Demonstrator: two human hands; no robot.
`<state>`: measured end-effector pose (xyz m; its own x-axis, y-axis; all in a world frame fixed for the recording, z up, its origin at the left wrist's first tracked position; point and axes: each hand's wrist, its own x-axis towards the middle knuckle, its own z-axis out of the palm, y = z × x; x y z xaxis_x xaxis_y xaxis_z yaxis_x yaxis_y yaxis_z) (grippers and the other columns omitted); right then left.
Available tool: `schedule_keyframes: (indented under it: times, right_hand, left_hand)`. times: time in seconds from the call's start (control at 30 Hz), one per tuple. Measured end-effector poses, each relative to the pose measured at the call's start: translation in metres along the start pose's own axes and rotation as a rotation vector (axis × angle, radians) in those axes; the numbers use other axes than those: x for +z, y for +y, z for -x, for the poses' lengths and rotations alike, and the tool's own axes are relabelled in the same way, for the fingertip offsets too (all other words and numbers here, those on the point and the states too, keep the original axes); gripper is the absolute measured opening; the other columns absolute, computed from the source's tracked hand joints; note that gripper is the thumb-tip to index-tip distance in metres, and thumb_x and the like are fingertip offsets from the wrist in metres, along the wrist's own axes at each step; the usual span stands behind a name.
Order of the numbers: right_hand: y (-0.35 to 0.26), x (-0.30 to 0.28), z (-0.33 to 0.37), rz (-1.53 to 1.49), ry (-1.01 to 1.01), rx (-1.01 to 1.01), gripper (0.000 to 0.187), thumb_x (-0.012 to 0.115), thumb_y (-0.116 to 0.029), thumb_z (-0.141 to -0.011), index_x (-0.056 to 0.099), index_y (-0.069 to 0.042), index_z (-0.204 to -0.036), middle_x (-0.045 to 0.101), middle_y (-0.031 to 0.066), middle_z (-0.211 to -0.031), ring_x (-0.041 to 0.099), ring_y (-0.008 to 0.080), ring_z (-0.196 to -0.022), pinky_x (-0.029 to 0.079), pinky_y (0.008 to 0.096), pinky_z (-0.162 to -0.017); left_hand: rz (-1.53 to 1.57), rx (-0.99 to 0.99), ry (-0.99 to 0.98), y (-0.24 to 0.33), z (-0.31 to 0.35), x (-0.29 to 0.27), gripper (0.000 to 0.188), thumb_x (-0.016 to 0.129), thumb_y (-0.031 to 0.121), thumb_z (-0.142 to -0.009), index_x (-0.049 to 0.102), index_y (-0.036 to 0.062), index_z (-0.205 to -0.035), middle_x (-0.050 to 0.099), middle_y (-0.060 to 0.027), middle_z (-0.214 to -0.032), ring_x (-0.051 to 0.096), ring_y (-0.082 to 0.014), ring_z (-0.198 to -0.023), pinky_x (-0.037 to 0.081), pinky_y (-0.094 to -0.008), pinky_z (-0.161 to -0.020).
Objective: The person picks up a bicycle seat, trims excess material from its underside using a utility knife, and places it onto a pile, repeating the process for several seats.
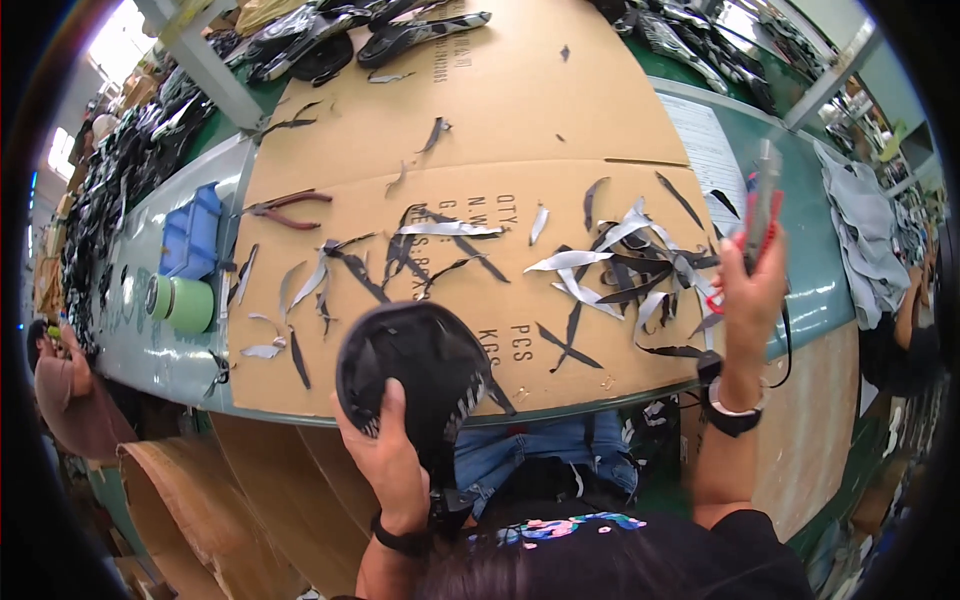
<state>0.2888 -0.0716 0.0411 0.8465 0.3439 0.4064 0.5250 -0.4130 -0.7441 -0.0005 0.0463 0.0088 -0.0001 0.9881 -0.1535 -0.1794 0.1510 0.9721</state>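
Note:
My left hand (pixel 388 455) grips a black bicycle saddle (pixel 412 350) at the table's near edge. My thumb presses on its dark inner face, and the broad rounded end points away from me. A black strip hangs off its right side. Raised at the right, my right hand (pixel 752 290) is closed round a red-and-grey hand tool (pixel 765 205). Its long grey end points up and away; motion blur hides its exact kind. Curled black and grey trimmings (pixel 625 265) lie piled on the cardboard sheet (pixel 530 100), just left of that hand.
Red-handled pliers (pixel 290 210) lie on the cardboard's left side. Beyond its left edge are a blue bin (pixel 190 235) and a green roll-shaped item (pixel 182 303). More saddles (pixel 420 38) sit at the far end. Grey fabric pieces (pixel 862 230) hang at the right; other people work at both sides.

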Motion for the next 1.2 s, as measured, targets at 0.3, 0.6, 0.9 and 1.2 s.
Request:
schedule_keyframes:
  times: [0.3, 0.6, 0.9, 1.2]
  right_hand:
    - [0.008, 0.021, 0.028, 0.07, -0.476, -0.198, 0.049, 0.058, 0.003, -0.083, 0.045, -0.005, -0.129, 0.065, 0.0132, -0.093, 0.067, 0.0257, -0.084, 0.053, 0.0346, -0.073]
    - [-0.08, 0.019, 0.063, 0.199, -0.806, -0.439, 0.052, 0.058, 0.0, -0.088, 0.047, -0.007, -0.138, 0.066, 0.0193, -0.102, 0.063, 0.0338, -0.069, 0.05, 0.0362, -0.06]
    - [-0.106, 0.049, 0.066, 0.56, -0.902, -0.556, 0.061, 0.058, -0.006, -0.085, 0.043, -0.015, -0.143, 0.054, 0.0083, -0.072, 0.052, 0.0243, -0.048, 0.038, 0.0358, -0.043]
    - [-0.103, 0.056, 0.086, 0.594, -0.962, -0.469, 0.069, 0.057, -0.008, -0.086, 0.029, -0.011, -0.148, 0.055, 0.0143, -0.071, 0.055, 0.0321, -0.052, 0.041, 0.0425, -0.046]
  left_hand:
    - [0.37, -0.587, -0.35, -0.007, -0.001, 0.009, 0.042, 0.045, 0.036, -0.101, 0.05, 0.0003, -0.123, 0.06, -0.0098, -0.119, 0.058, -0.023, -0.109, 0.046, -0.042, -0.093]
    - [-0.639, 0.632, -0.702, 0.015, -0.031, -0.021, 0.041, 0.081, 0.024, -0.073, 0.066, 0.0077, -0.107, 0.053, -0.0147, -0.128, 0.051, -0.0357, -0.119, 0.047, -0.0444, -0.089]
    - [-0.912, 0.625, -0.679, -0.015, -0.049, -0.006, 0.059, 0.09, 0.018, -0.046, 0.07, 0.0152, -0.102, 0.049, -0.0113, -0.127, 0.033, -0.0429, -0.132, 0.031, -0.0545, -0.103]
    - [-0.886, 0.571, -0.646, -0.011, -0.046, 0.003, 0.053, 0.089, 0.017, -0.048, 0.07, 0.0123, -0.097, 0.05, -0.0114, -0.123, 0.033, -0.0426, -0.131, 0.03, -0.0541, -0.102]
